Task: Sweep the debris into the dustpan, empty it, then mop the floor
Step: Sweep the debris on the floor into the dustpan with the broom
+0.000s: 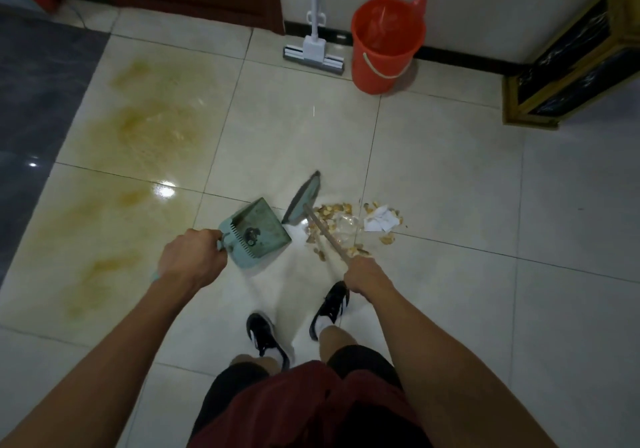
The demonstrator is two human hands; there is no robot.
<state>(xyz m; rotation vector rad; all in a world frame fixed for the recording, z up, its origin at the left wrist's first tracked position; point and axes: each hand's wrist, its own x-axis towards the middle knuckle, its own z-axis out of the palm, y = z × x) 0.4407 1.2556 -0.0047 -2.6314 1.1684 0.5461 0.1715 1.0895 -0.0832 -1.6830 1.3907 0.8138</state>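
My left hand point(192, 257) grips the handle of a teal dustpan point(258, 231), which sits on the tiled floor with its mouth facing right. In my right hand point(363, 274) is the wooden handle of a broom point(303, 198); its grey-green head stands just right of the dustpan. A pile of debris point(349, 224) lies right of the broom head: brown shell-like bits, clear plastic and a crumpled white paper point(379, 220). A small dark bit lies inside the dustpan.
A white sponge mop point(313, 49) leans on the far wall beside a red bucket point(386, 45). Yellowish stains point(149, 125) spread over the tiles at left. A wooden-framed dark cabinet point(571, 66) stands at the right. My two black shoes are below the hands.
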